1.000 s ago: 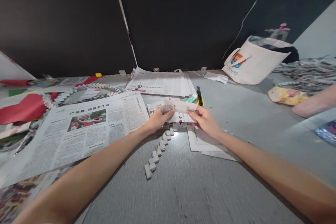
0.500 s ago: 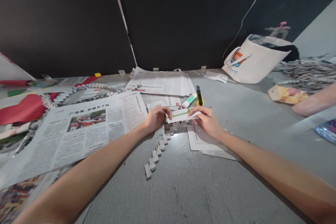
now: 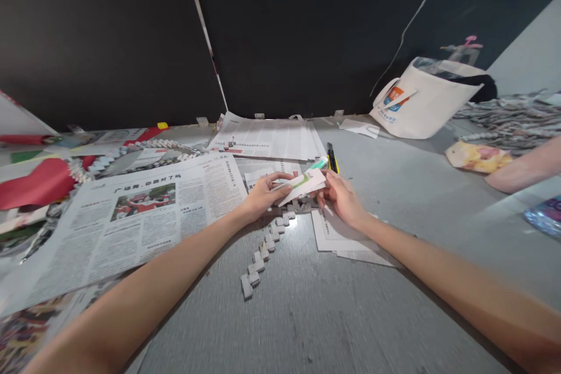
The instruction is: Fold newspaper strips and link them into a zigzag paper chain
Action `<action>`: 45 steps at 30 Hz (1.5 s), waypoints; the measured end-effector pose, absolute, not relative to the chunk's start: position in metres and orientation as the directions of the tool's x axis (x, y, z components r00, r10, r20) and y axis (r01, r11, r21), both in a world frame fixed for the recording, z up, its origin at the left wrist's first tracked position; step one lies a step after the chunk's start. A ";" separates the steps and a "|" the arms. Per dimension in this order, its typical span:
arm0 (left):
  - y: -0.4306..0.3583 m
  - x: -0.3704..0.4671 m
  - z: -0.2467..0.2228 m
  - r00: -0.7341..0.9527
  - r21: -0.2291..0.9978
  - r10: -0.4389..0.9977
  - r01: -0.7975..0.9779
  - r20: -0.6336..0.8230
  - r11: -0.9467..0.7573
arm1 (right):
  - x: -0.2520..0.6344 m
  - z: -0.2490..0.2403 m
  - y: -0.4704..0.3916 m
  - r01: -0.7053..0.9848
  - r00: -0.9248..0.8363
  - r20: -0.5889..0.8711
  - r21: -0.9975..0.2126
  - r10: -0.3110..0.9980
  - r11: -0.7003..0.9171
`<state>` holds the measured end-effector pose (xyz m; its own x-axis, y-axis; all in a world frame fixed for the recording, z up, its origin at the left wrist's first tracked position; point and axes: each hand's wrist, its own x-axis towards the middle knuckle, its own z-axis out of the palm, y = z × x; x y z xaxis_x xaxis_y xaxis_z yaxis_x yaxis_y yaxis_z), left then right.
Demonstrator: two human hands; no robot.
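Between my hands is a white paper strip (image 3: 307,182) with a green band, its right end tilted up. My left hand (image 3: 265,195) pinches its left end between thumb and fingers. My right hand (image 3: 345,198) closes its fingers at the strip's right end, partly behind it. Just below lies a zigzag chain of folded paper pieces (image 3: 264,250), its far end partly hidden under my hands. A green-capped glue stick (image 3: 322,162) lies behind the strip, partly covered. Beside it is a black and yellow utility knife (image 3: 332,158).
Newspaper sheets (image 3: 144,210) spread over the left side. More sheets (image 3: 267,137) lie at the back, and cut paper (image 3: 333,231) lies under my right hand. A white bag (image 3: 432,99) stands back right, near another person's limb (image 3: 526,166). A dark panel (image 3: 298,29) rises behind.
The paper strip has turned from nearly level to slanting, with its right end higher. My right hand's fingers have shifted lower around that end. The chain stays in place.
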<state>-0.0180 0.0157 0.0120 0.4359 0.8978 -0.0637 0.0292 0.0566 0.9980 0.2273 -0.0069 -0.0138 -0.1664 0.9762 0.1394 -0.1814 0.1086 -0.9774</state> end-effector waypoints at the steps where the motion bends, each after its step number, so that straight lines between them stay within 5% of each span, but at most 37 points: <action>1: 0.016 -0.018 0.011 0.437 0.998 0.897 0.009 -0.064 0.067 | 0.228 -0.016 -0.006 -0.175 -0.161 0.132 -0.979 0.978 0.104; 7: 0.019 -0.017 0.006 0.432 0.998 0.900 -0.006 -0.057 0.066 | 0.230 -0.018 -0.006 -0.068 -0.104 0.124 -0.991 0.987 0.117; 23: 0.019 -0.019 0.006 0.437 0.999 0.899 0.026 -0.031 0.022 | 0.227 -0.015 -0.004 -0.167 -0.095 0.117 -0.981 0.989 0.099; 45: 0.018 -0.019 0.008 0.479 0.998 0.876 0.016 -0.056 0.056 | 0.229 -0.006 -0.014 -0.008 -0.137 0.137 -0.991 0.981 0.137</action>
